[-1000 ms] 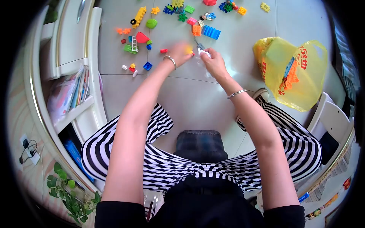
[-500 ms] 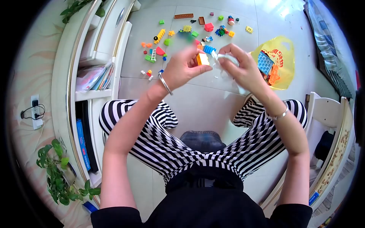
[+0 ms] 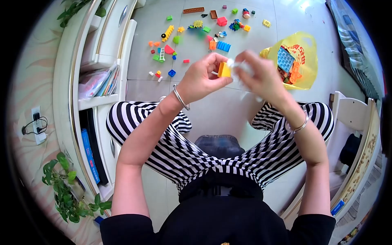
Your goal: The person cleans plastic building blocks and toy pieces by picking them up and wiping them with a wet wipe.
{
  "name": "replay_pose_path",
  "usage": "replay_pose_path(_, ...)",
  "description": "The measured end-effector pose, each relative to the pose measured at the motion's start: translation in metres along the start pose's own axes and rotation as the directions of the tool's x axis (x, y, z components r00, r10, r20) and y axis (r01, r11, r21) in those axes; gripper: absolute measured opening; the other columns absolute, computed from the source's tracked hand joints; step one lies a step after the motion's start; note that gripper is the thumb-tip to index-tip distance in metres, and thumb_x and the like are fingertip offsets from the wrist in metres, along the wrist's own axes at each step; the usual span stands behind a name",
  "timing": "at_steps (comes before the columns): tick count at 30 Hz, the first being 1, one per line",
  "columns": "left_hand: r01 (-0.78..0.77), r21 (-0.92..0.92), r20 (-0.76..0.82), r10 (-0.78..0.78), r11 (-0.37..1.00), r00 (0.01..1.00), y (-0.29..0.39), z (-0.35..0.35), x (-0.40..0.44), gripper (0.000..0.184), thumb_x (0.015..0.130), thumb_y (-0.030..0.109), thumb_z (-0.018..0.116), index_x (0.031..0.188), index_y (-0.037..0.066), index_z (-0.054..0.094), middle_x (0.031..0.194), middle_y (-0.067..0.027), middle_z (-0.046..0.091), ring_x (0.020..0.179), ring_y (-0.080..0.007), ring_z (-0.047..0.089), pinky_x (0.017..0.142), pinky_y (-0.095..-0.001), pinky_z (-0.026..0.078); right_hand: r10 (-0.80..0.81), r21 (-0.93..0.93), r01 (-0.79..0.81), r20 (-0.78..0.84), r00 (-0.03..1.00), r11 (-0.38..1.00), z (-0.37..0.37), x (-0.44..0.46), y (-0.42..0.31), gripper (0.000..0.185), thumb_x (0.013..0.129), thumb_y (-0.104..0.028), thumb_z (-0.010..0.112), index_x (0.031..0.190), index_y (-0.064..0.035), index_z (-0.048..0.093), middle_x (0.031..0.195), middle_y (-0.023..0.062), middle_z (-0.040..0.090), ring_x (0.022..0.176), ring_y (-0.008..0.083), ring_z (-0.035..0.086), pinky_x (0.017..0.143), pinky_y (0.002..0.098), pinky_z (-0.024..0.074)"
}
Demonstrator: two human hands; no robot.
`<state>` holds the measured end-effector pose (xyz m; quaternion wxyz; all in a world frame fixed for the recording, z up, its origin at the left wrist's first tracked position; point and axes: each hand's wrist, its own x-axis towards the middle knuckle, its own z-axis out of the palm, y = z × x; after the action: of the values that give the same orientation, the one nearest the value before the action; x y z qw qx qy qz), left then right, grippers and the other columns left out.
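My left hand (image 3: 201, 78) pinches a yellow toy block (image 3: 224, 70) between thumb and fingers, above the tiled floor. Close on its right, my right hand (image 3: 261, 75) is closed around a crumpled white tissue or wipe (image 3: 237, 65), smeared by motion. Part of the white material reaches the block's right edge; whether it touches is unclear. Beyond the hands lie a blue ridged piece (image 3: 223, 46) and an orange block (image 3: 212, 45).
Scattered toy pieces cover the far floor, among them a white ladder (image 3: 162, 54) and a blue block (image 3: 172, 73). To the right stands a yellow plastic bag (image 3: 308, 61) holding a blue studded plate (image 3: 285, 60). A white cabinet (image 3: 121, 81) borders the left, a white chair (image 3: 352, 112) the right.
The yellow block has turned in my left hand and sits slightly lower and to the right. My right hand has shifted with the white tissue, now more blurred. The view has moved a little.
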<state>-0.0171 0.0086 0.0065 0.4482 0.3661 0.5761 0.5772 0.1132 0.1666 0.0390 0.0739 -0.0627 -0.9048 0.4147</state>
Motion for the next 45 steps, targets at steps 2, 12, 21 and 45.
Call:
replay_pose_path(2,-0.040,-0.033,-0.017,0.040,0.999,0.999,0.002,0.001,0.000,0.034,0.082,0.005,0.069,0.113,0.001,0.054,0.096,-0.0039,0.060,0.086,-0.0101,0.062,0.076,-0.0255,0.054,0.194,0.156,-0.156,-0.270,0.943,0.975,-0.012,0.009,0.011,0.018,0.083,-0.017,0.066,0.094,-0.0070,0.056,0.057,0.0055,0.059,0.048,0.0126,0.059,0.046,0.0291,0.0429)
replay_pose_path(12,-0.012,-0.106,-0.030,0.009,0.994,1.000,-0.005,0.002,0.006,0.045,0.082,-0.001,0.067,0.121,0.002,0.046,0.108,-0.0053,0.057,0.098,-0.0137,0.060,0.085,-0.0274,0.053,0.244,0.247,-0.194,-0.189,0.951,0.949,-0.011,0.012,0.014,0.020,0.081,-0.018,0.063,0.092,-0.0009,0.059,0.068,0.0092,0.062,0.058,0.0132,0.056,0.054,0.0287,0.0450)
replay_pose_path(21,0.088,-0.198,-0.051,-0.100,0.976,0.994,0.006,0.003,0.004,0.050,0.086,0.003,0.064,0.131,0.004,0.045,0.108,-0.0062,0.058,0.096,-0.0142,0.062,0.083,-0.0259,0.053,0.096,0.148,-0.060,-0.251,0.963,0.987,-0.013,0.019,0.019,0.017,0.085,-0.015,0.061,0.094,-0.0015,0.058,0.067,0.0038,0.060,0.055,0.0077,0.053,0.051,0.0255,0.0432)
replay_pose_path(45,-0.006,-0.215,-0.078,-0.011,0.977,0.997,-0.001,0.005,0.002,0.040,0.085,0.002,0.065,0.122,-0.003,0.050,0.104,-0.0083,0.063,0.095,-0.0143,0.062,0.085,-0.0281,0.053,0.084,0.310,-0.074,-0.019,0.996,0.948,-0.001,0.017,0.023,0.023,0.081,-0.021,0.061,0.095,-0.0018,0.061,0.074,0.0043,0.062,0.060,0.0076,0.056,0.049,0.0250,0.0447)
